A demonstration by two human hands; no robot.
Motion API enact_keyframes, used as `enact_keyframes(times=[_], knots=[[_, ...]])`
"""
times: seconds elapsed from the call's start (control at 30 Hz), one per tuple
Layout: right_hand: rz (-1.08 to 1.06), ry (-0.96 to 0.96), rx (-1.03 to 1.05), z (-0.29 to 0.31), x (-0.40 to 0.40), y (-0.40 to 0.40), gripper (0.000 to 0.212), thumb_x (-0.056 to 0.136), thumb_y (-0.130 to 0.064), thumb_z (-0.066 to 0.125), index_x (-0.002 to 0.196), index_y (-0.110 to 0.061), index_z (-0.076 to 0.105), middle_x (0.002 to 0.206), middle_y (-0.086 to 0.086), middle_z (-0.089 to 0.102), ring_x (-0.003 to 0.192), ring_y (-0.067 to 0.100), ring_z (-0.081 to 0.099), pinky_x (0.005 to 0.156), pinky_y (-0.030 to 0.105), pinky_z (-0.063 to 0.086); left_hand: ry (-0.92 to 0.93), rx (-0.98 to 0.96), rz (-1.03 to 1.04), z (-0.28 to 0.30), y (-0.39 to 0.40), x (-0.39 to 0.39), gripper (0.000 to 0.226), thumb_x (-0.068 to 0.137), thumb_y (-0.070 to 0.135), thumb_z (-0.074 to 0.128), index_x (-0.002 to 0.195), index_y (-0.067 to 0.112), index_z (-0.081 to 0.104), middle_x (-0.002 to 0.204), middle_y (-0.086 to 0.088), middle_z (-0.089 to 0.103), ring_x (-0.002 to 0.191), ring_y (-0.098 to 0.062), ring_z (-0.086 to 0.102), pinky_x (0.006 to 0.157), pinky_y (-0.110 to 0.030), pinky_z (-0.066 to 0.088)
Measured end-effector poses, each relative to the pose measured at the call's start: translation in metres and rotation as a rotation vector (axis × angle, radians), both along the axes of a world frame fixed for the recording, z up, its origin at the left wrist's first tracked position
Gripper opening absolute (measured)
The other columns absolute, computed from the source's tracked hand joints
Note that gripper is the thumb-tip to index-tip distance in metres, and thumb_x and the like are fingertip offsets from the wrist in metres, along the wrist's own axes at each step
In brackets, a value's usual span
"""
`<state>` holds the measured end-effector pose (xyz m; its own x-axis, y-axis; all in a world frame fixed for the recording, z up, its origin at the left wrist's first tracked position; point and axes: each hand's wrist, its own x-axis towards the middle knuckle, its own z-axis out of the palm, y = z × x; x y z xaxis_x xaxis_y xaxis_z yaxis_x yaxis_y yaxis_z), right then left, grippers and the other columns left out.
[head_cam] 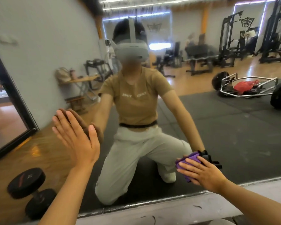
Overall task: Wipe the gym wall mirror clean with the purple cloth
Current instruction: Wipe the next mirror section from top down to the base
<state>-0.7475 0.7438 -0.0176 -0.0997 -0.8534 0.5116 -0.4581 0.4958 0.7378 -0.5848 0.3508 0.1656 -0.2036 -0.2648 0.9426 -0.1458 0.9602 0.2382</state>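
Flat right hand on purple cloth against mirror; left hand spread flat.

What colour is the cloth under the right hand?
Purple; the cloth shows under the right hand in the head view.

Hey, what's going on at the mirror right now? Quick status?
Left hand flat on the mirror, fingers straight. Right hand pressing the purple cloth low on the glass. Nothing in the way; dumbbell off left.
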Motion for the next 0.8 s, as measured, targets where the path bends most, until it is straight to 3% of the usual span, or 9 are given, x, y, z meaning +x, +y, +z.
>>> enact_keyframes(times=[0.1,0.23,0.33,0.5,0.67,0.8], knots=[[-0.002,-0.002,0.074,-0.003,0.0,0.008,0.055,0.111,-0.037,0.009,0.164,-0.024,0.003,0.171,-0.001,0.0,0.157,0.021,-0.001,0.127,0.043,-0.005,-0.007,0.003,-0.002,0.001,0.0,0.001,0.07,0.104,0.032,0.034,0.155,-0.01,0.011,0.162,-0.035,0.008,0.151,-0.049,0.004,0.123,-0.058,-0.001],[0.098,0.059,0.114,0.046,-0.007,0.005,0.072,0.099,-0.039,0.035,0.164,-0.026,0.005,0.171,-0.006,0.002,0.157,0.015,0.002,0.127,0.041,-0.007,-0.017,0.0,-0.002,0.0,0.0,0.003,0.07,0.105,0.033,0.034,0.156,-0.008,0.011,0.163,-0.033,0.008,0.151,-0.048,0.004,0.123,-0.057,-0.001],[0.169,0.038,-0.094,0.119,-0.008,-0.016,0.057,0.109,-0.042,0.024,0.162,-0.026,0.015,0.171,-0.003,0.004,0.157,0.019,0.005,0.127,0.043,-0.002,-0.011,0.007,-0.002,0.001,0.002,0.003,0.07,0.105,0.033,0.034,0.156,-0.008,0.011,0.162,-0.034,0.008,0.151,-0.048,0.004,0.124,-0.055,-0.002],[0.168,0.031,-0.481,0.213,-0.001,-0.05,0.057,0.109,-0.046,0.029,0.161,-0.023,0.023,0.168,0.002,0.021,0.156,0.023,0.013,0.126,0.048,0.005,0.003,0.02,-0.005,0.002,0.005,0.001,0.07,0.105,0.033,0.035,0.156,-0.009,0.012,0.162,-0.034,0.008,0.151,-0.049,0.005,0.124,-0.054,-0.003],[0.151,-0.006,-0.611,0.169,0.01,-0.078,0.063,0.107,-0.049,0.03,0.163,-0.025,0.016,0.168,0.005,0.019,0.157,0.025,0.006,0.126,0.051,0.001,0.016,0.022,-0.003,0.002,0.005,-0.002,0.069,0.106,0.035,0.032,0.155,-0.01,0.013,0.162,-0.035,0.009,0.151,-0.05,0.006,0.123,-0.056,-0.001],[0.172,0.045,-0.282,0.087,0.013,-0.08,0.061,0.106,-0.044,0.032,0.162,-0.025,0.017,0.171,0.0,0.006,0.157,0.024,0.007,0.126,0.05,0.002,0.023,0.019,0.003,0.002,0.004,-0.002,0.069,0.106,0.034,0.033,0.155,-0.01,0.013,0.162,-0.035,0.01,0.15,-0.05,0.006,0.123,-0.056,-0.001]])
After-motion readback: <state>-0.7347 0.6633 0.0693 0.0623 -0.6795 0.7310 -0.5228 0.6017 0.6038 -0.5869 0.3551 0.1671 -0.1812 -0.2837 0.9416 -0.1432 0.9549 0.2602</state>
